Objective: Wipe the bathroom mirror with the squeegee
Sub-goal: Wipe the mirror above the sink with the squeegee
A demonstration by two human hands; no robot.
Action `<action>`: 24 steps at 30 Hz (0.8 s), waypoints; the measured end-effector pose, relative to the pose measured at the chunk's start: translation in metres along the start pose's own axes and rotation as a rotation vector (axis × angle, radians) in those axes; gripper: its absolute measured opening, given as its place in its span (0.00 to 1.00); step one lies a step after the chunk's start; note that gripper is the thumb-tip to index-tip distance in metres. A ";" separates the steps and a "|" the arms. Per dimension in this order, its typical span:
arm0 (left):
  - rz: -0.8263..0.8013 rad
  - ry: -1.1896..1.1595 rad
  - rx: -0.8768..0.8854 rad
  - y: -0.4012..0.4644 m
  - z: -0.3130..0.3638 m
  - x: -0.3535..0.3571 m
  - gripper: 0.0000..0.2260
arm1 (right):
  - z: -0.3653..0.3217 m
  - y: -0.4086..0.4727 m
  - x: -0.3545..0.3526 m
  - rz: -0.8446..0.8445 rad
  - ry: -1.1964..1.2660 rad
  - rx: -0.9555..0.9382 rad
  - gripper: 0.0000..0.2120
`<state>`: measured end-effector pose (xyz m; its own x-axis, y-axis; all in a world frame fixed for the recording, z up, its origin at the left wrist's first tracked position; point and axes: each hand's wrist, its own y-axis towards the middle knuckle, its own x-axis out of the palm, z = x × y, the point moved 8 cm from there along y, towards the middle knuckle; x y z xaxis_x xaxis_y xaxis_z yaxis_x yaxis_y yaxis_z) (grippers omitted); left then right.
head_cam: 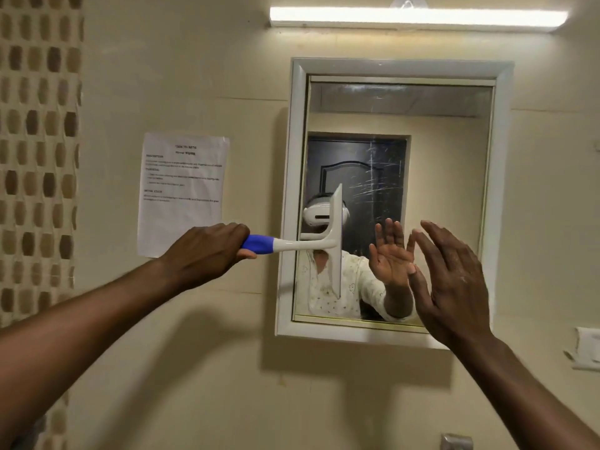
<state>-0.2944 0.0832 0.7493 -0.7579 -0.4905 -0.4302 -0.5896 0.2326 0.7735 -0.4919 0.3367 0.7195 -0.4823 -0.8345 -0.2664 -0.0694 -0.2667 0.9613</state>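
A white-framed mirror point(448, 102) hangs on the beige wall, its glass streaked with smears at the centre. My left hand point(207, 253) grips the blue handle of a white squeegee point(336, 235). Its blade stands vertical against the left part of the glass. My right hand point(454, 280) is raised flat with fingers spread, beside the mirror's lower right area, its fingertips close to or touching the glass. The mirror reflects that hand and a person wearing a white headset.
A printed paper sheet point(183, 193) is taped to the wall left of the mirror. A lit tube light point(418, 16) runs above. Mosaic tiles point(35, 141) cover the far left wall. A white wall fitting point(586, 347) sits at the right edge, and a metal fixture point(456, 441) shows below.
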 end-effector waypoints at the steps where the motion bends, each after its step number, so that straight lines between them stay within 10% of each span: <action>1: -0.008 -0.020 -0.002 0.007 0.009 0.006 0.28 | 0.008 -0.004 -0.004 -0.002 -0.004 0.017 0.26; 24: -0.031 -0.146 0.039 0.111 0.192 0.086 0.34 | 0.122 -0.068 -0.069 -0.052 -0.135 0.218 0.26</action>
<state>-0.4784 0.2278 0.7089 -0.7697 -0.3717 -0.5190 -0.6219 0.2531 0.7410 -0.5601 0.4713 0.6811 -0.5846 -0.7463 -0.3183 -0.2771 -0.1851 0.9429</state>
